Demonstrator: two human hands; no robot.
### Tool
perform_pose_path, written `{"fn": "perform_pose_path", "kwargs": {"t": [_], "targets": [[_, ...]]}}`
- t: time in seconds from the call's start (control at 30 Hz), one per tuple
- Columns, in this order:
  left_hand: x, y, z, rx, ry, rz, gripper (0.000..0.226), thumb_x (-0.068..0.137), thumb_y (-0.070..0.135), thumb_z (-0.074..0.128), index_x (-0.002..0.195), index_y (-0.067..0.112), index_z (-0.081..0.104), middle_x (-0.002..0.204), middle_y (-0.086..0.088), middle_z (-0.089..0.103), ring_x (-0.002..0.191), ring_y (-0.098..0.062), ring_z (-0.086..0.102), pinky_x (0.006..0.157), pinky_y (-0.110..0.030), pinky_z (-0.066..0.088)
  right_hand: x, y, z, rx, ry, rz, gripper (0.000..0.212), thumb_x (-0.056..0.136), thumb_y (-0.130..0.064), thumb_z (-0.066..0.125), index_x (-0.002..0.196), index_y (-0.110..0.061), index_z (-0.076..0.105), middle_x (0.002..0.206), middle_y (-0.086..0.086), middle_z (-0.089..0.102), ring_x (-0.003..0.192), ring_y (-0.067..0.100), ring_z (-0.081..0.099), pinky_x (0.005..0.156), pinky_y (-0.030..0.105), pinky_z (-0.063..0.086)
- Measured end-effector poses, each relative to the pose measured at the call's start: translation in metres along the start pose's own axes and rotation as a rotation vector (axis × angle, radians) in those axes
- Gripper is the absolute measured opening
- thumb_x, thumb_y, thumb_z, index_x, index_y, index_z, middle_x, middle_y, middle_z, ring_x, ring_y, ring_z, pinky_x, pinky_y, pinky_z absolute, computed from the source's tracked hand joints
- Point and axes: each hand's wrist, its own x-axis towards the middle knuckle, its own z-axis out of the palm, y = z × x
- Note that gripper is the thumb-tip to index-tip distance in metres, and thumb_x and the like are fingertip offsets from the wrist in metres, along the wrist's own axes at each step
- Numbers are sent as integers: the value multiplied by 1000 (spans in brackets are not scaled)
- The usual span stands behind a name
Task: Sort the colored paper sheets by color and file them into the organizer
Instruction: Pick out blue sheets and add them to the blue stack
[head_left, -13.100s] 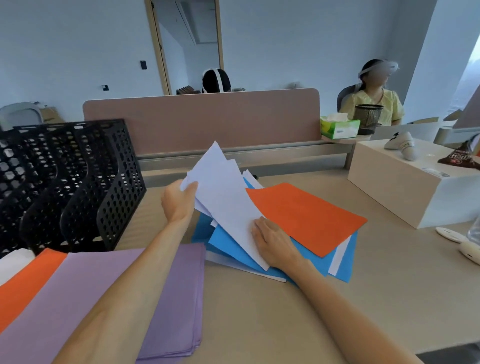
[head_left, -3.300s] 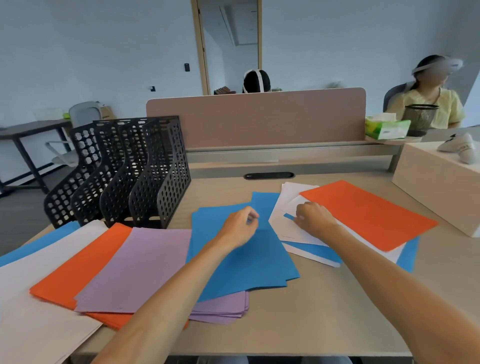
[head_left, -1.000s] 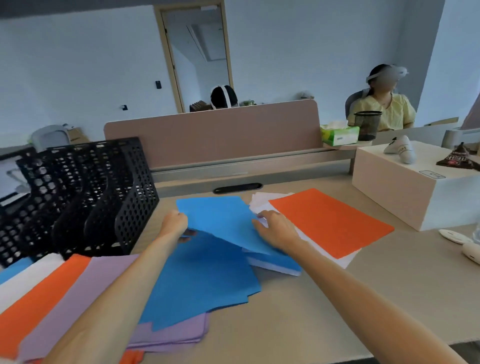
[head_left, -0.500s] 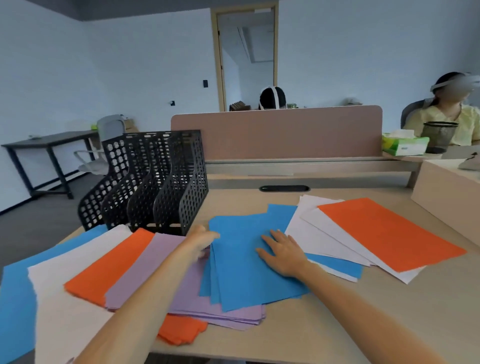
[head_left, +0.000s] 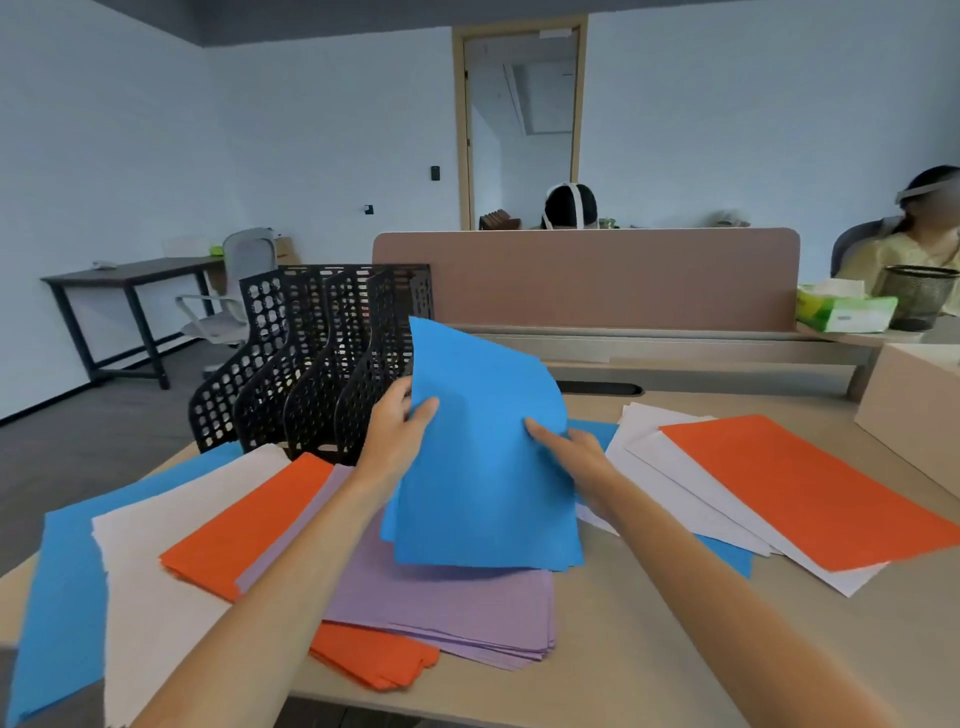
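Both hands hold one bundle of blue sheets (head_left: 483, 467) raised on edge above the desk (head_left: 675, 649); how many sheets are in it cannot be told. The left hand (head_left: 395, 436) pinches the bundle's left edge, thumb on the near face and the other fingers hidden behind it. The right hand (head_left: 571, 452) has its fingers pressed together and laid flat on the near face by the right edge.

Just beyond the left fingers stands one black organizer (head_left: 311, 364), with four dividers showing. Under the bundle, below both hands, lies a purple stack (head_left: 457, 603). Left of the left wrist three more piles overlap: an orange stack (head_left: 249, 525), a white stack (head_left: 150, 571) and a blue stack (head_left: 57, 587) outermost. Right of the right fingers lies one mixed pile (head_left: 691, 493): one orange sheet (head_left: 810, 493) on top, several white sheets under it, blue at the bottom.
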Motion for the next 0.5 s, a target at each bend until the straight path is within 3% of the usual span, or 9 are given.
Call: {"fn": "perform_pose_path", "kwargs": {"t": [0.07, 0.13, 0.23, 0.33, 0.4, 0.5], "targets": [[2, 12, -16, 25, 63, 98, 15, 100, 14, 52, 106, 24, 60, 106, 0, 70, 93, -14, 69, 77, -32, 56, -7, -18, 9, 34, -21, -137, 31, 85, -33, 72, 106, -12, 65, 100, -3, 73, 89, 13, 71, 58, 18, 52], [6, 16, -31, 104, 143, 166, 7, 99, 24, 52, 94, 22, 57, 97, -14, 66, 79, -26, 63, 67, -41, 50, -14, -35, 19, 82, 51, -345, 17, 89, -21, 69, 102, -11, 66, 96, -3, 73, 85, 10, 70, 61, 18, 53], [9, 19, -46, 104, 213, 192, 13, 98, 30, 53, 95, 18, 50, 99, -19, 61, 84, -34, 60, 69, -46, 49, -20, -49, 31, 112, 91, -568, 9, 91, -16, 66, 99, -12, 64, 96, -3, 71, 83, 8, 67, 66, 20, 54], [3, 6, -55, 4, 183, 104, 10, 95, 27, 59, 97, 22, 51, 102, -15, 63, 91, -24, 64, 77, -43, 51, -20, -36, 41, 147, 44, -550, 14, 89, -14, 68, 102, -11, 62, 101, 1, 72, 89, 15, 69, 73, 30, 58], [-3, -15, -58, 44, 137, -15, 9, 96, 16, 59, 100, 21, 53, 100, -4, 65, 93, -18, 65, 75, -31, 51, -19, -14, 48, 94, 25, -503, 12, 89, -10, 68, 100, -13, 65, 95, -5, 73, 87, 12, 69, 69, 24, 54], [-14, -33, -57, 240, 129, -29, 12, 98, 15, 54, 87, 16, 51, 77, 3, 56, 67, -13, 53, 57, -19, 40, -23, 5, 57, -4, 62, -498, 15, 91, -7, 63, 93, -22, 65, 84, -15, 71, 81, 6, 65, 63, 12, 48]]}}
